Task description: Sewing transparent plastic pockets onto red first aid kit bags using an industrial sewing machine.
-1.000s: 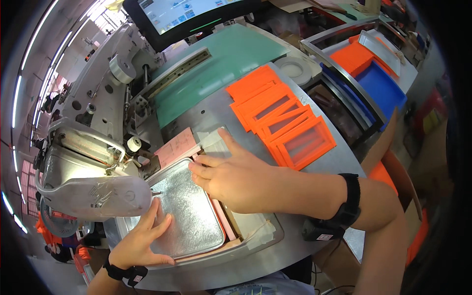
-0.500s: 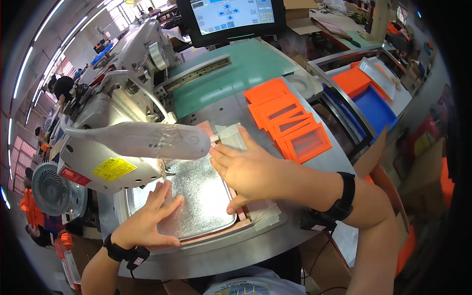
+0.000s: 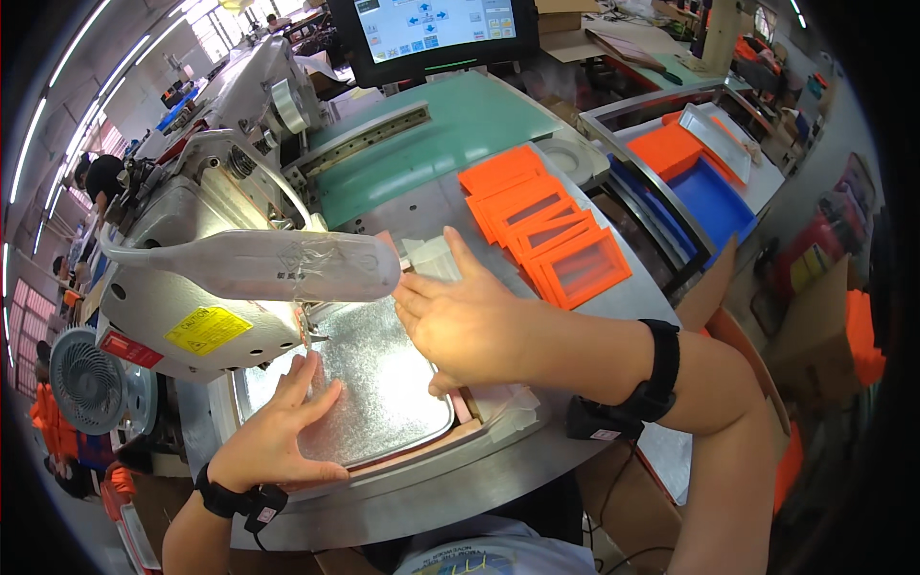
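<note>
**Both palms flat on the silver plate**

Factory floor all round: rows of machines and ceiling strip lights off to the far left, cardboard boxes at right. Right in front I've got a round-edged metal worktable (image 3: 537,460) w/ a big grey sewing machine (image 3: 192,287) over its left half. White lamp arm (image 3: 259,264) sticks out rightward from the machine, above the work.

Main item: textured silver plate (image 3: 383,383), rounded corners, lying flat on the table near centre, seated in a pinkish frame (image 3: 460,407) that shows along its right and near edges. Far-left part of the plate runs under the machine head.

Left hand (image 3: 278,431): open, fingers spread, palm down on the near-left corner of the plate, black wrist strap on. Right hand (image 3: 470,321): also open and flat, fingers pointing left, pressing across the plate's right edge and the frame; black watch-type band at the wrist. Neither hand grips anything.

Pale thin sheet (image 3: 436,259) pokes out just past the right fingertips, far side. Further right, apart from the hands: stack of orange frames (image 3: 541,230) fanned on the table. Green pad (image 3: 441,129) beyond that, monitor (image 3: 431,29) at far centre showing a control screen. Blue tray (image 3: 714,196) and orange tray (image 3: 671,149) far right. Small fan (image 3: 86,379) at left.
</note>
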Demonstrator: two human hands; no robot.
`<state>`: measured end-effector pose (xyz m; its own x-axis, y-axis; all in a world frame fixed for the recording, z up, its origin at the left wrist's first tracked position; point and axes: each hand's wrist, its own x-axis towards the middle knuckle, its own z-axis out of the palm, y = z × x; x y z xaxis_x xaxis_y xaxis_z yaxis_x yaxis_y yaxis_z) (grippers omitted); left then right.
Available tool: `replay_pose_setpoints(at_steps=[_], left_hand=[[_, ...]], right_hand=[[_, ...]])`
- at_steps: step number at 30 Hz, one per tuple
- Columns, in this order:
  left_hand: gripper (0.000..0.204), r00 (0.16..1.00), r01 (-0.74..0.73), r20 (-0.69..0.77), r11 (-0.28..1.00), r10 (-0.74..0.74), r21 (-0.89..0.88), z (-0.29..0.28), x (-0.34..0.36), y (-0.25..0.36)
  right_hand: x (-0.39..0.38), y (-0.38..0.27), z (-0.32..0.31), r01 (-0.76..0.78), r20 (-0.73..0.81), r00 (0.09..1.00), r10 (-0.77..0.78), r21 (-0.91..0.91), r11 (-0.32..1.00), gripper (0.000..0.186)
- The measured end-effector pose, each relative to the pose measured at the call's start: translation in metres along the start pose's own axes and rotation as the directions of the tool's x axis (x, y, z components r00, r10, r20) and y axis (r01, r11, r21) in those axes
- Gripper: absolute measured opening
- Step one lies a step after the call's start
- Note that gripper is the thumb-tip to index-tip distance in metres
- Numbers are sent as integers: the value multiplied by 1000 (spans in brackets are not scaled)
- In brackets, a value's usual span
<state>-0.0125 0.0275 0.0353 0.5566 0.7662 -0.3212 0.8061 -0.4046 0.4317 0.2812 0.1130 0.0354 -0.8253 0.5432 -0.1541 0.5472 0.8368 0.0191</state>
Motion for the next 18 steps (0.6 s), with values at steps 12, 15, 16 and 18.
replay_pose_setpoints(at_steps=[12, 15, 16, 18], left_hand=[[102, 1000, 10, -29, 998, -12, -60, 7, -6, -3], [102, 999, -22, -40, 998, 19, -54, 9, -2, -9], [103, 998, -39, -43, 998, 37, -51, 11, -2, -11], [103, 996, -49, -70, 998, 46, -32, 14, -3, -10]], right_hand=[[-1, 1, 14, 41, -154, 988, -32, 61, 997, 87], [-7, -8, 11, 42, -163, 986, -47, -34, 999, 80], [-13, -12, 6, 57, -166, 984, -72, -92, 994, 74], [-16, -12, 10, 56, -201, 977, -72, -83, 995, 72]])
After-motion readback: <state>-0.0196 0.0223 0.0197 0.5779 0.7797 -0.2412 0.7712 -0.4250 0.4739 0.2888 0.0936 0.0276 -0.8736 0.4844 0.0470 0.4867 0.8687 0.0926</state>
